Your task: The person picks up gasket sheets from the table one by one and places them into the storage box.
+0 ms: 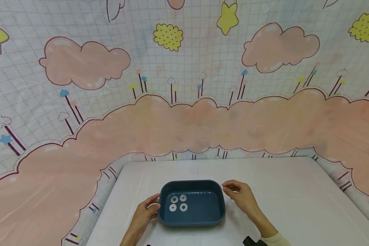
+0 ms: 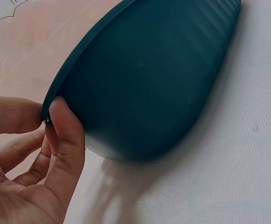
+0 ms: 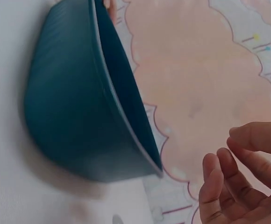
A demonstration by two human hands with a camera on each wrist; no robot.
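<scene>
A dark blue rectangular tray [image 1: 203, 223] with rounded corners sits on the white table. Several flat white rings [image 1: 183, 207], each with a hole in the middle, lie inside its left half. My left hand [image 1: 145, 212] pinches the tray's left rim; in the left wrist view, thumb and finger of that hand [image 2: 37, 158] stand on either side of the rim [image 2: 63, 77]. Just off the tray's right end is my right hand [image 1: 241, 197], its fingers loosely bent. Seen from the right wrist, this hand [image 3: 245, 172] is apart from the tray [image 3: 74, 98] and holds nothing.
White cloth covers the table [image 1: 289, 191] around the tray. Behind it and along its sides hangs a patterned cloth [image 1: 184, 126] with pink clouds and yellow stars. A black device [image 1: 253, 242] sits by the right sleeve [image 1: 275, 240].
</scene>
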